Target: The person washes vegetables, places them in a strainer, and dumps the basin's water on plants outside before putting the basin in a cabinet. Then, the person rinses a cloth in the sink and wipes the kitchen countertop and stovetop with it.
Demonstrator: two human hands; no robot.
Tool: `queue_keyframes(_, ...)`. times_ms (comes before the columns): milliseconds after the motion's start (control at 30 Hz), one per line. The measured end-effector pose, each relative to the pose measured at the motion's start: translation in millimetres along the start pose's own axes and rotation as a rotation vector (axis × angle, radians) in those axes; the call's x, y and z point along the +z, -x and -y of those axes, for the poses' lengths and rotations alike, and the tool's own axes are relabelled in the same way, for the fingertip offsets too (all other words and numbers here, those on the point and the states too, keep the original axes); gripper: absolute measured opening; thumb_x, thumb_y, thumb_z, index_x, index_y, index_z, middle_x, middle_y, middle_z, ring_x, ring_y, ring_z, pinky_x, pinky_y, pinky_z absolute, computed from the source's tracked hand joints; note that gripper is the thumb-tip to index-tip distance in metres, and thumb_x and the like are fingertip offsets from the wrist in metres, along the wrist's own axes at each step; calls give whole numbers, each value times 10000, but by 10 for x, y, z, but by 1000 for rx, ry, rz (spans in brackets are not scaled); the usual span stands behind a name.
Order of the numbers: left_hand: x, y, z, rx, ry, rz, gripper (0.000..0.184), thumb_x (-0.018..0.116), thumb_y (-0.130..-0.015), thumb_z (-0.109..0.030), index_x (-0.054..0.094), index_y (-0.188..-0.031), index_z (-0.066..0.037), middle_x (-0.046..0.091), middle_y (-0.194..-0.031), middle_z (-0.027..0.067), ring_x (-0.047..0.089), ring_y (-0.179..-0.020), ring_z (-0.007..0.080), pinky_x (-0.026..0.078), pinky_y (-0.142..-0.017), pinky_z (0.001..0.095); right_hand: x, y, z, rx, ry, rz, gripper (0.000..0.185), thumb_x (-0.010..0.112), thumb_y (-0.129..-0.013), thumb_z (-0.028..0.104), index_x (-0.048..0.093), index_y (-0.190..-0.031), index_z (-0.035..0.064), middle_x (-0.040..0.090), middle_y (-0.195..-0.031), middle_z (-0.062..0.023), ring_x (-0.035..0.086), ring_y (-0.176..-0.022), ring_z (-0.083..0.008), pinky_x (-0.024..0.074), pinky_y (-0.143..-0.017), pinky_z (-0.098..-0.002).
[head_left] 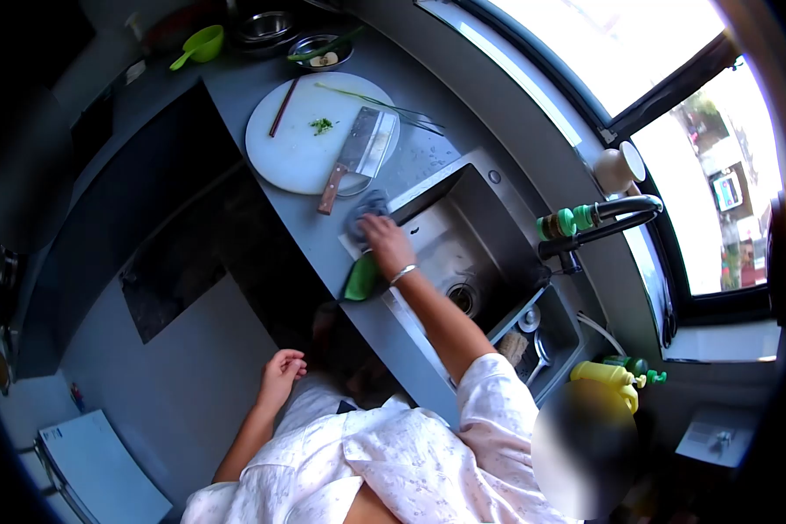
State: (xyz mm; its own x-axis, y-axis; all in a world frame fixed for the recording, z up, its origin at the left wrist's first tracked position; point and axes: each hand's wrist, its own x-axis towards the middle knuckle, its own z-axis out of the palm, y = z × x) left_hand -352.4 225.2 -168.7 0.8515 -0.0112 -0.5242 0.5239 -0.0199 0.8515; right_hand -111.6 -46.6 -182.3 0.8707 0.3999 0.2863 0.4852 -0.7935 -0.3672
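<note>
My right hand (387, 244) reaches over the left edge of the sink, its fingers closed on a bunched grey-blue cloth (371, 208) on the counter. Just below that hand, a green cloth (360, 278) lies at the counter's front edge. Held low in front of my body, my left hand (281, 375) has loosely curled fingers with nothing visible in them. A cleaver (360, 150) with a wooden handle rests on the round white cutting board (271, 162), its handle past the rim. Chopped greens (322, 127), a long green stalk (358, 93) and dark red chopsticks (284, 106) are also there.
The steel sink (497, 218) has a black faucet (611, 218) at its right. A smaller basin (559, 336) holds utensils. Metal bowls (321, 52) and a green ladle-like scoop (202, 44) stand at the back. Yellow bottles (604, 375) stand at the right.
</note>
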Motion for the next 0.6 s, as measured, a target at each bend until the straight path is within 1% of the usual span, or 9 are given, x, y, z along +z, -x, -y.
queue_keyframes(33, -11, -139, -101, -1, -5, 13, 145, 530, -904, -63, 578, -1034, -19, 630, -851, 59, 606, -736, 108, 496, -657, 235, -60, -25, -185, 32, 29, -53, 338, 502, -823, 101, 550, -1158, 95, 526, -1245, -88, 495, -1134, -280, 419, -921, -400)
queue_keyframes(100, -21, -519, -364, 186, -50, -19, 141, 549, -893, -63, 569, -1021, -8, 630, -843, 64, 599, -726, 115, 493, -645, 246, -138, 26, -412, 373, 0, -177, 283, 500, -840, 96, 570, -1113, 73, 555, -1170, -114, 528, -1048, -305, 442, -881, -393)
queue_keyframes(167, -20, -1006, -738, 480, -240, -104, 142, 569, -878, -63, 558, -1004, 1, 616, -852, 81, 597, -733, 142, 487, -631, 260, -432, 12, -485, 437, 52, -265, 243, 511, -856, 95, 581, -1084, 55, 576, -1123, -127, 541, -1003, -316, 457, -850, -395)
queue_keyframes(300, 207, -1811, -1707, 678, -572, -100, 377, 665, -826, -196, 496, -1109, -14, 554, -1013, 142, 593, -859, 240, 500, -714, 328, -720, -166, -429, 448, 50, -264, 220, 537, -857, 94, 583, -1065, 40, 582, -1110, -131, 541, -1003, -318, 452, -853, -389)
queue_keyframes(367, 388, -2166, -1907, 729, -824, -150, 586, 718, -763, -308, 422, -1189, -37, 503, -1116, 179, 573, -939, 347, 500, -743, 408, -738, -289, -455, 488, 79, -345, 220, 528, -865, 99, 584, -1070, 40, 582, -1113, -127, 543, -1007, -319, 449, -864, -385)
queue_keyframes(400, 446, -2277, -2029, 534, -880, -22, 677, 727, -737, -352, 364, -1223, -51, 468, -1162, 202, 553, -961, 409, 484, -771, 471, -752, -358, -454, 535, 71, -385, 219, 518, -878, 106, 583, -1076, 40, 583, -1116, -124, 542, -1025, -319, 444, -878, -380)
queue_keyframes(500, 572, -2579, -2047, 472, -951, 22, 587, 683, -772, -290, 363, -1188, -29, 489, -1077, 221, 584, -892, 413, 501, -778, 459, -738, -484, -491, 600, 29, -470, 221, 513, -886, 115, 582, -1082, 40, 584, -1123, -125, 539, -1041, -318, 441, -885, -379)
queue_keyframes(567, 578, -2678, -2053, 388, -885, 59, 548, 644, -769, -179, 351, -1203, -18, 480, -1114, 241, 566, -932, 422, 477, -830, 457, -729, -491, -433, 644, 24, -462, 221, 513, -887, 105, 582, -1087, 41, 584, -1132, -128, 540, -1053, -319, 440, -890, -384)
queue_keyframes(600, 532, -2758, -1978, 528, -743, 40, 548, 624, -763, -146, 344, -1215, -16, 482, -1126, 245, 552, -962, 421, 463, -846, 450, -731, -474, -378, 602, 36, -466, 225, 516, -876, 82, 581, -1087, 40, 585, -1126, -137, 542, -1046, -330, 443, -886, -387)
